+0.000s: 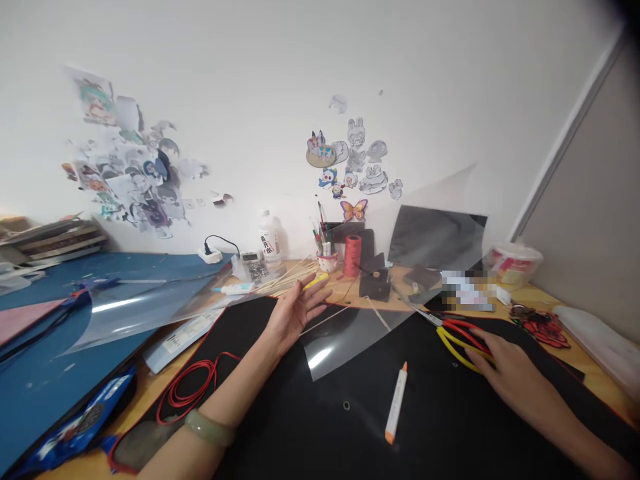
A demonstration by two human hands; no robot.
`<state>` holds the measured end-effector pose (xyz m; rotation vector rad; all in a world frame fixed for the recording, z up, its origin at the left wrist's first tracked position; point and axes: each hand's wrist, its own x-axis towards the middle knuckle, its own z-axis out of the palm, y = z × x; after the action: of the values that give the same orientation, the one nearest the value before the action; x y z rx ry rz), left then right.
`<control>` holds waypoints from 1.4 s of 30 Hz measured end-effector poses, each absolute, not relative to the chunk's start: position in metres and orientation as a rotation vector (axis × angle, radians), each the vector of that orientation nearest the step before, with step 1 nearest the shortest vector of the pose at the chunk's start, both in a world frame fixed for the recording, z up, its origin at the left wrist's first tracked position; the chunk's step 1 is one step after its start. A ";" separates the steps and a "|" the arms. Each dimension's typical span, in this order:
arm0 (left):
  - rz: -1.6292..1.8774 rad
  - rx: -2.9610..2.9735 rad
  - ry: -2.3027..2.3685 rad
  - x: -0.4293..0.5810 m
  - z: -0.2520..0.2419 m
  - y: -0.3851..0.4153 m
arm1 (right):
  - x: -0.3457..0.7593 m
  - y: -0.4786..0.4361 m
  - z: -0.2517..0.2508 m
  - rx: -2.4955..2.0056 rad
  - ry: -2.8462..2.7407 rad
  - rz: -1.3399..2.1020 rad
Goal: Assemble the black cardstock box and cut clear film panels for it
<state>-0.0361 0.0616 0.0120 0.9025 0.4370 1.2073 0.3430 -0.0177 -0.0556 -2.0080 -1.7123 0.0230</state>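
My left hand is above the black mat, palm turned up and fingers apart. A curved clear plastic sheet extends on both sides of it; I cannot tell how firmly they touch. On the right, my right hand has its fingers around the red and yellow handles of a pair of scissors, whose blades point up and left toward the sheet. An orange-tipped marker lies on the mat between my hands.
The black mat covers the desk's front. Red cord is coiled at left, near a blue packet. A red thread spool, pen cup, bottle and lidded tub stand along the back.
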 end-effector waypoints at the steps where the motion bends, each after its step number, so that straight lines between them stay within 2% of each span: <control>1: 1.219 0.911 0.440 -0.036 0.015 0.062 | 0.348 -0.021 -0.063 -2.045 -1.784 -0.072; 7: 1.247 0.943 0.439 -0.027 0.031 0.069 | 0.348 -0.024 -0.066 -2.124 -1.969 -0.289; 15: 1.306 0.953 0.409 -0.012 0.051 0.075 | 0.343 0.003 -0.044 -2.192 -1.993 -0.152; 21: 1.350 0.949 0.431 -0.020 0.064 0.075 | 0.323 -0.015 -0.021 -2.211 -1.590 -0.032; 23: 1.362 0.938 0.447 -0.026 0.068 0.077 | 0.312 -0.023 -0.011 -2.096 -1.516 0.066; 29: 1.448 1.010 0.439 -0.039 0.079 0.081 | 0.275 -0.024 -0.010 -1.443 -1.412 0.824; 32: 1.487 1.041 0.473 -0.044 0.086 0.079 | 0.260 -0.016 -0.016 -1.355 -1.418 1.050; 38: 1.577 1.109 0.539 -0.049 0.096 0.072 | 0.241 -0.008 -0.011 -1.426 -1.568 1.279; 42: 1.576 1.134 0.589 -0.045 0.097 0.069 | 0.235 -0.009 -0.005 -1.451 -1.640 1.235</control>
<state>-0.0449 0.0690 0.0969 1.1339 0.5893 1.5762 0.2348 -0.0087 -0.0055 -1.4508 -1.6399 1.2353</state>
